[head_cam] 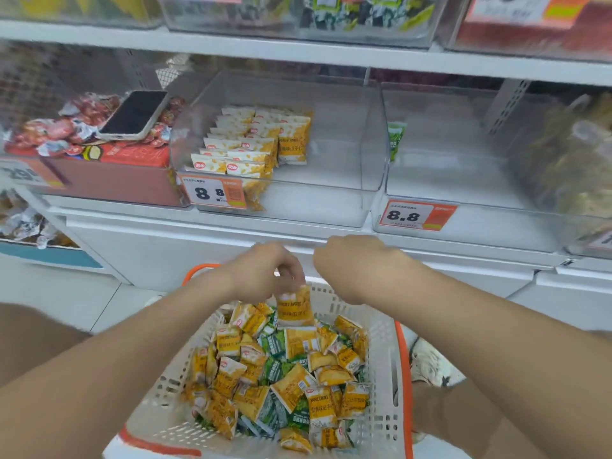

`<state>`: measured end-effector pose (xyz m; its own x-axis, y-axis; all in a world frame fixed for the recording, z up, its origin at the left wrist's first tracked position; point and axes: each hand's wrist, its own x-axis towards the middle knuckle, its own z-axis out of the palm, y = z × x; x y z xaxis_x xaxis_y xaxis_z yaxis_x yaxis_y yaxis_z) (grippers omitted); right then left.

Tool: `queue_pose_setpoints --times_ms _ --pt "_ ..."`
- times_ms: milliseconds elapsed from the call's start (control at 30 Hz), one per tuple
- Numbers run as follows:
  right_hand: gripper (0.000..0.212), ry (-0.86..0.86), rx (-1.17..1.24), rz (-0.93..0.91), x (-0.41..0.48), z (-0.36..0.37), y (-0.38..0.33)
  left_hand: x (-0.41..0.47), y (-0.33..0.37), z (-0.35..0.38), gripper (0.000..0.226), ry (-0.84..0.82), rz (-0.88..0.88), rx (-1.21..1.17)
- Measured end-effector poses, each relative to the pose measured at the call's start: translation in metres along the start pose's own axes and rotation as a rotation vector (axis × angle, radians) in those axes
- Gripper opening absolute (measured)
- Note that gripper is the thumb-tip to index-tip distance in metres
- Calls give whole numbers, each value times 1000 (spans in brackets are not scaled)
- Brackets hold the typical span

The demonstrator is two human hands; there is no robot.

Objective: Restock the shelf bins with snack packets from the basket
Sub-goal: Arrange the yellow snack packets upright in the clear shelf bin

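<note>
The white lattice basket (385, 359) sits low between the forearms, its near rim cut off at the bottom edge and its orange handle (406, 376) folded down on the right. It is heaped with yellow and green snack packets (281, 379), which lie well below the rim at the sides. Over the far end the left hand (265, 270) hangs with its grip pinching the top edge of one yellow packet (295, 308), which dangles just above the heap. The right hand (354, 266) hovers just beside it, bent down at the wrist; its fingers are hidden, so I cannot tell how its grip stands.

A pale tiled floor (66, 299) shows to the left, and a blurred shoe (430, 362) to the right of the basket.

Past the hands runs the white shelf edge. The clear middle bin (324, 207) holds neat rows of yellow packets (251, 144) on its left side, with bare room to the right. The clear bin (480, 180) next to it holds a single green packet (395, 140) against its left wall. Further left, a phone (135, 114) lies on red sweets (66, 127). The far right is smeared.
</note>
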<state>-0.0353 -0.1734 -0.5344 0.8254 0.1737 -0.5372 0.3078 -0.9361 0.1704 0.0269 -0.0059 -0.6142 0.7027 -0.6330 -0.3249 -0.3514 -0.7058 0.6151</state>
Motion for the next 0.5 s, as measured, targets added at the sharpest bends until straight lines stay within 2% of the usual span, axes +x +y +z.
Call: queue_pose_setpoints --times_ms 67,133,233,300,367,500 --pt "28 26 117 -33 4 -2 13 -12 19 -28 4 68 3 -187" --pt "44 95 362 -81 7 -10 24 -22 31 -50 4 153 -7 -352" --pt "27 129 939 -156 9 -17 29 -33 35 -73 9 267 -73 -592" --pt "34 133 1213 -143 10 -21 29 -37 34 -81 10 319 -94 -695" --pt "44 199 1323 -102 13 -22 27 -39 35 -87 11 344 -90 -756" --pt "30 342 1439 -65 20 -25 24 -35 38 -93 20 392 -88 -862"
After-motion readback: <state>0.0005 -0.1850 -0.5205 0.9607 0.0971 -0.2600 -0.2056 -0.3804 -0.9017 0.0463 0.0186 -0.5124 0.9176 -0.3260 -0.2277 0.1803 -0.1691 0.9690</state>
